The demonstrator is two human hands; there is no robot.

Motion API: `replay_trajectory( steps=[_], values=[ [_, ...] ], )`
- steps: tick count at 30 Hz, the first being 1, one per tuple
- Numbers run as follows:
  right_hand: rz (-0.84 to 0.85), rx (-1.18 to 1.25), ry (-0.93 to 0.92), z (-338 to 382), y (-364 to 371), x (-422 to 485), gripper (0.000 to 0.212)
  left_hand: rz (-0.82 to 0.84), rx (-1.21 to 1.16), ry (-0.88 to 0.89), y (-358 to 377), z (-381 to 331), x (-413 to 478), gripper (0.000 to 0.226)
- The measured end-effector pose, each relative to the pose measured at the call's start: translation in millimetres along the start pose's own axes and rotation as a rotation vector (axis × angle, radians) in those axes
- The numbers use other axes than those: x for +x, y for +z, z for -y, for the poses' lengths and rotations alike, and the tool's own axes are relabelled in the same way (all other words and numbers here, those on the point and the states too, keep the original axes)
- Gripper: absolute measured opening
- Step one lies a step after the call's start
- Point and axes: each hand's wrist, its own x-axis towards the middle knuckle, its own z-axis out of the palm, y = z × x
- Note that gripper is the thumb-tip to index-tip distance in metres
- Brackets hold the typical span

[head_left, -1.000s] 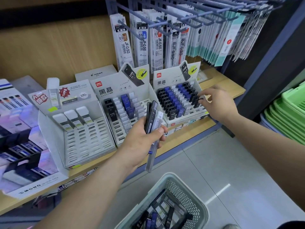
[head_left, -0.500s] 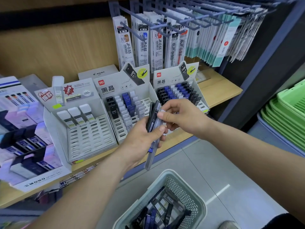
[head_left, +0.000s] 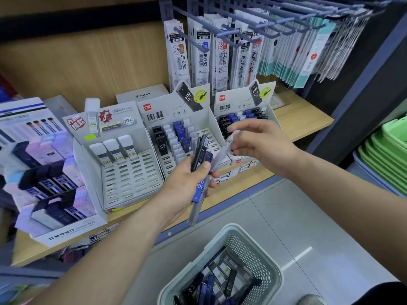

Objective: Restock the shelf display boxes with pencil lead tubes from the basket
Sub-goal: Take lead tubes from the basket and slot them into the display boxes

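Centre frame, the left hand clamps a fan of slim black, blue and clear plastic tubes as ready stock; the right hand pinches one clear tube, seemingly to shelve.

Single view: a wide-angle camera worn on the head, facing forward and steeply down. The wooden shelf lies close ahead and fills the upper frame, with hanging packets splayed along the top edge. The left forearm and right forearm enter from below. The basket sits at the bottom edge on the floor.
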Motion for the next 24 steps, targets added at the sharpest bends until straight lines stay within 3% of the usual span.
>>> replay_trajectory(
  steps=[6, 13, 19, 24],
  values=[
    [0.033, -0.009, -0.035, 2, 1, -1, 0.033, -0.019, 0.113, 0.012, -7, 0, -2, 0.018],
    [-0.005, 0.045, -0.105, 4, 3, 3, 0.019, -0.076, 0.207, 0.033, -21, 0, -6, 0.017],
    [-0.127, -0.493, -0.306, -11, 6, 13, 0.021, -0.145, 0.188, 0.032, -45, -1, -15, 0.017],
    [-0.11, -0.625, -0.301, -28, 21, 21, 0.019, -0.178, 0.183, 0.045, -57, -1, -21, 0.019]
  ],
)
